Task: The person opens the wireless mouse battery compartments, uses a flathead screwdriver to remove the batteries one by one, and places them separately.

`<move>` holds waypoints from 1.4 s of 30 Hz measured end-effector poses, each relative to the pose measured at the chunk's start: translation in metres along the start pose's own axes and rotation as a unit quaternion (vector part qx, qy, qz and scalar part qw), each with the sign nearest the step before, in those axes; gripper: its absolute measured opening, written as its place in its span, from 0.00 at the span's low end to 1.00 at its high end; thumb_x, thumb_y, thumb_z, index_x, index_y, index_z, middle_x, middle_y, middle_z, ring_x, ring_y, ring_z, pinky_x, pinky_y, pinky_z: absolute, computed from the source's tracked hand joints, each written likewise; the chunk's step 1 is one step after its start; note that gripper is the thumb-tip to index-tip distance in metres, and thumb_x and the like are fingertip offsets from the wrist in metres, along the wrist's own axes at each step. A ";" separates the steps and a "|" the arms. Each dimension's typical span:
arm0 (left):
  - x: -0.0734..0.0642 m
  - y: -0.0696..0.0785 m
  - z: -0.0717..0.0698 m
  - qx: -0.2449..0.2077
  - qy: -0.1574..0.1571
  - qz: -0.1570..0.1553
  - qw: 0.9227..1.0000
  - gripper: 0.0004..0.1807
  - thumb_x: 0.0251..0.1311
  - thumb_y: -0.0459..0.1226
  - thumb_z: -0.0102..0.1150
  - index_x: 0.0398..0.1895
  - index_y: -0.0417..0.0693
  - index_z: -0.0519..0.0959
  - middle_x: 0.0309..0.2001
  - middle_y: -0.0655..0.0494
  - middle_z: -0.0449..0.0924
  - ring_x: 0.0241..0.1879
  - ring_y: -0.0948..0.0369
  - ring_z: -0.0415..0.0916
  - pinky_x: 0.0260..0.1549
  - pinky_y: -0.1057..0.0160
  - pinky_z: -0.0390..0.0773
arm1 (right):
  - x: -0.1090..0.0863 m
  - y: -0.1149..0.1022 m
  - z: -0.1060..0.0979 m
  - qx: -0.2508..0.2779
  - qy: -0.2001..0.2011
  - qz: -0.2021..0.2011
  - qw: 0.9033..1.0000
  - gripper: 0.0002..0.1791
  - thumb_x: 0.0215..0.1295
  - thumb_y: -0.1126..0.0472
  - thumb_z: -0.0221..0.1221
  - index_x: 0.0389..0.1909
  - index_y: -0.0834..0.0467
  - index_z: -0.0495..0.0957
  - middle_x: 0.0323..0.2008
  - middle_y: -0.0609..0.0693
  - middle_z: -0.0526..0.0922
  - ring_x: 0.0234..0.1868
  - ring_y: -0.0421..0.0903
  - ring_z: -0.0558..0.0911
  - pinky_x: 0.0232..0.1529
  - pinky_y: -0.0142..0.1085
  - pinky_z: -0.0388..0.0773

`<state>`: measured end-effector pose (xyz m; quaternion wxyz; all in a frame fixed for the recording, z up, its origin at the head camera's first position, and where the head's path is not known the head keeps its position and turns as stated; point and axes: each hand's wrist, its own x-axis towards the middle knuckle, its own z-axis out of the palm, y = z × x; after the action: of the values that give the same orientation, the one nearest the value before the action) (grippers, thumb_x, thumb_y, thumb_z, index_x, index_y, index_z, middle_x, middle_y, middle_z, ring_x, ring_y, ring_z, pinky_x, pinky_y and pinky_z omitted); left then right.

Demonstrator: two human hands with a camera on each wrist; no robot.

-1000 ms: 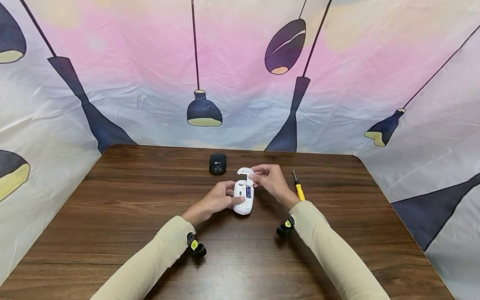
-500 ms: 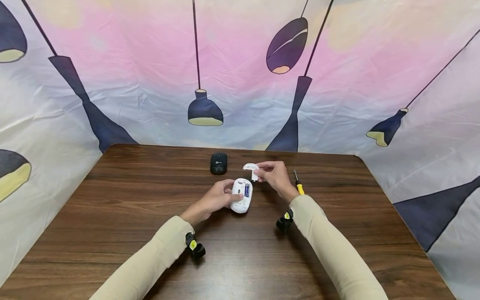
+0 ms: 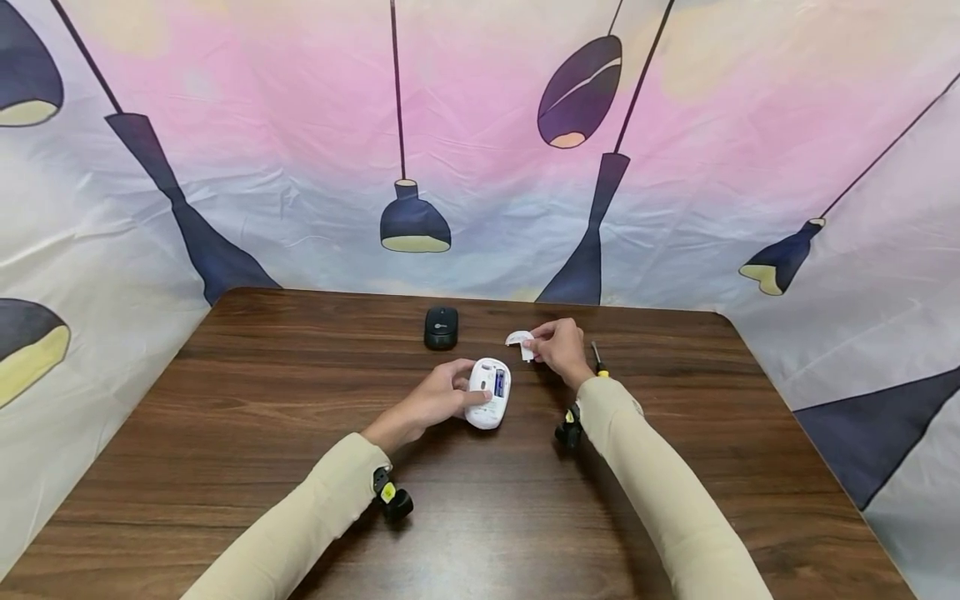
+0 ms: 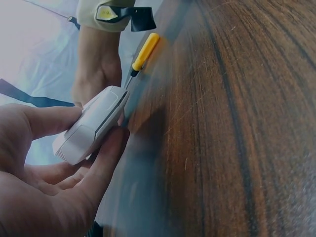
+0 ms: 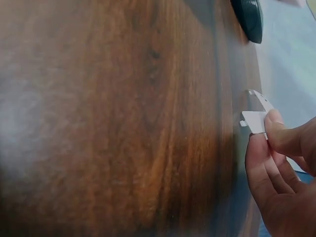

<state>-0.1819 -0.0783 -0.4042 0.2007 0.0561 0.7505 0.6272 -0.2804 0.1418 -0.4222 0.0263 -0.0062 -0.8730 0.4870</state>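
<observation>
The right thumb and fingers pinch one white cover, the right hand holding it apart from one white mouse, which the left hand grips by its side, underside up above the table, one blue battery showing in its open slot. Farther out on the wood are one black mouse, beyond the hands, and one yellow-handled screwdriver, just beside the right wrist.

On my feeds I saw smooth white plastic on the held mouse in the left fingers and the cover in the right fingers; beyond them, a plastic black mouse and a creased cloth backdrop; beneath, a glossy, wood-grained table.
</observation>
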 end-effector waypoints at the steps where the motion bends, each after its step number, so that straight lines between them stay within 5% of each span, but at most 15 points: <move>1: -0.001 0.000 0.000 0.000 0.001 -0.002 1.000 0.35 0.66 0.31 0.64 0.73 0.33 0.61 0.44 0.42 0.81 0.37 0.59 0.81 0.39 0.60 0.87 | 0.001 0.000 0.000 -0.005 0.001 0.000 1.000 0.08 0.60 0.68 0.72 0.39 0.68 0.87 0.29 0.60 0.88 0.23 0.47 0.86 0.27 0.36 0.88; 7: -0.002 0.001 0.000 -0.008 0.007 -0.006 1.000 0.35 0.66 0.31 0.64 0.74 0.35 0.61 0.45 0.42 0.81 0.38 0.59 0.82 0.38 0.61 0.87 | 0.008 -0.002 0.005 -0.036 0.009 0.001 0.999 0.09 0.62 0.65 0.71 0.39 0.67 0.88 0.29 0.59 0.88 0.20 0.43 0.83 0.26 0.36 0.87; 10: -0.003 0.001 0.000 -0.011 0.002 -0.003 1.000 0.36 0.66 0.31 0.64 0.74 0.34 0.61 0.44 0.42 0.81 0.38 0.59 0.81 0.39 0.62 0.87 | 0.010 -0.002 0.006 -0.067 0.019 0.005 0.998 0.10 0.63 0.62 0.71 0.40 0.65 0.88 0.30 0.58 0.88 0.22 0.46 0.84 0.36 0.41 0.87; 14: -0.003 0.000 0.000 -0.008 -0.004 -0.004 1.000 0.36 0.65 0.31 0.65 0.74 0.34 0.61 0.43 0.43 0.81 0.37 0.59 0.81 0.38 0.62 0.87 | 0.012 -0.002 0.006 -0.108 0.021 0.015 0.994 0.12 0.65 0.58 0.69 0.44 0.63 0.88 0.36 0.58 0.89 0.36 0.55 0.85 0.57 0.51 0.79; 18: -0.002 0.000 0.000 -0.004 -0.003 0.002 1.000 0.35 0.65 0.30 0.65 0.73 0.34 0.62 0.41 0.43 0.82 0.36 0.59 0.82 0.38 0.62 0.87 | 0.015 -0.002 0.006 -0.136 0.018 0.019 0.990 0.13 0.67 0.57 0.68 0.46 0.62 0.88 0.44 0.59 0.88 0.52 0.60 0.81 0.65 0.55 0.72; 26: -0.004 0.000 -0.003 -0.011 -0.003 0.009 1.000 0.35 0.65 0.30 0.64 0.72 0.32 0.62 0.42 0.43 0.82 0.35 0.60 0.82 0.38 0.62 0.87 | 0.018 -0.003 0.013 -0.166 0.004 0.015 0.986 0.13 0.69 0.57 0.65 0.49 0.60 0.88 0.51 0.58 0.86 0.56 0.60 0.80 0.63 0.55 0.75; 35: -0.004 -0.001 -0.003 -0.024 0.013 0.005 1.000 0.29 0.67 0.33 0.62 0.68 0.29 0.67 0.49 0.40 0.82 0.37 0.61 0.82 0.37 0.63 0.86 | 0.016 -0.008 0.012 -0.148 0.008 0.020 0.989 0.14 0.68 0.58 0.66 0.49 0.62 0.87 0.48 0.59 0.86 0.54 0.60 0.80 0.62 0.55 0.74; 42: -0.004 0.000 -0.003 -0.039 0.023 0.006 0.999 0.28 0.68 0.32 0.59 0.68 0.30 0.66 0.52 0.38 0.80 0.39 0.59 0.81 0.39 0.62 0.87 | 0.015 -0.016 -0.003 -0.140 0.009 -0.013 0.990 0.15 0.69 0.59 0.64 0.50 0.64 0.85 0.45 0.61 0.86 0.49 0.60 0.82 0.63 0.58 0.73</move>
<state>-0.1797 -0.0825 -0.4024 0.1817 0.0381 0.7297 0.6581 -0.2947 0.1364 -0.4068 0.0391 -0.0025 -0.9322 0.3599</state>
